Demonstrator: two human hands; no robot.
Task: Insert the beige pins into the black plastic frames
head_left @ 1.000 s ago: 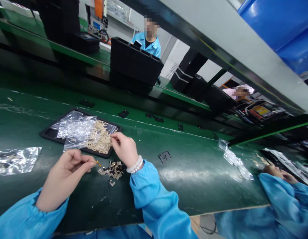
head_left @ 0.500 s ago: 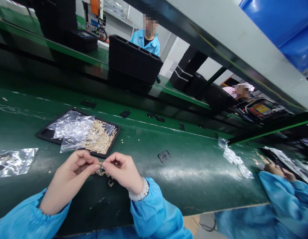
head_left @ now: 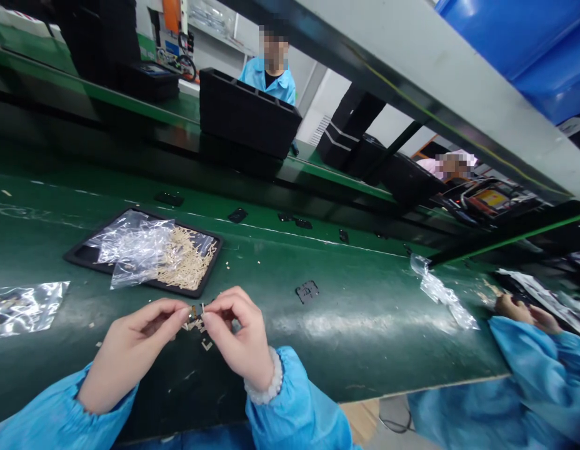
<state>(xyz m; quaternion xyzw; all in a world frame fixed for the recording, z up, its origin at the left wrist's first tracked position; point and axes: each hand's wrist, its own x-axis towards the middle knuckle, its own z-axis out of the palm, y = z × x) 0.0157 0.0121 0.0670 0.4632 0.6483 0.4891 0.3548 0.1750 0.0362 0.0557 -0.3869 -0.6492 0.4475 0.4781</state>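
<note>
My left hand [head_left: 142, 334] is closed in a pinch on a small part [head_left: 193, 312] with an orange-brown patch. Opposite it, my right hand [head_left: 240, 337] has a thin pale strip [head_left: 202, 308] between thumb and forefinger. Their fingertips are a small gap apart. Below them several small beige pieces [head_left: 206, 344] lie on the green bench [head_left: 365, 356]. Just beyond my hands is a black tray [head_left: 219, 247], with a heap of beige strips [head_left: 189, 262] and clear plastic bags [head_left: 133, 244] in it.
A flat black part [head_left: 307, 291] lies right of my hands, and several more lie along the white line. A clear bag [head_left: 30, 306] is at left, crumpled plastic [head_left: 442, 294] at right. A co-worker's hands [head_left: 527, 312] work at far right. Black bins [head_left: 247, 112] stand behind.
My right hand has drawn slightly away from my left, so the pale strip and the orange-brown part now show between them. The view has shifted slightly.
</note>
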